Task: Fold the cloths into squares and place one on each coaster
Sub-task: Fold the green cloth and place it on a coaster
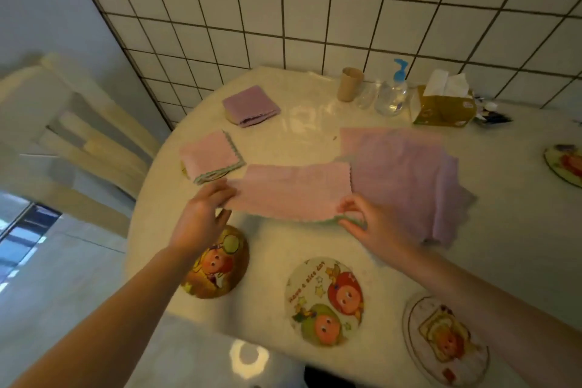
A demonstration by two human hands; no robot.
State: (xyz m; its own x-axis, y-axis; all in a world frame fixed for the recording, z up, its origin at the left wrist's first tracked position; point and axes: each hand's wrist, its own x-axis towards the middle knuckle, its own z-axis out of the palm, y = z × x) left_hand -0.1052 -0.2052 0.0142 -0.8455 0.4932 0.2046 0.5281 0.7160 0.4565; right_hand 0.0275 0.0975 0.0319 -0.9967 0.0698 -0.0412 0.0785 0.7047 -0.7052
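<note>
Pink microfibre with a green scalloped edge, that is the cloth (291,190) I have between my two hands in the head view. It is folded to a long strip and lies across the white marble-look table (315,132), its right end over the edge of the purple pile. My left hand (201,214) pinches the left end of the strip, thumb under and fingers on top. My right hand (368,224) is closed on the near right corner, where the green edge shows between the fingertips.

Just to the right of the strip, a pile of unfolded purple cloths (406,179) is spread flat. To the left of the strip, a pink folded square (209,156) sits on a coaster that is almost hidden; only a small yellow rim shows. Further back, a purple folded square (250,105) rests on another coaster, also mostly covered.

Near me, three round cartoon coasters are bare: one (217,264) partly under my left wrist, one (326,301) in the middle with two round faces, and one (445,339) at the right, under my right forearm. A fourth bare coaster (565,164) is cut by the right border.

By the tiled wall (315,9) stand a brown paper cup (349,83), a clear pump bottle with blue top (392,94) and a tissue box (442,105). A pale chair (72,135) stands left of the table.
</note>
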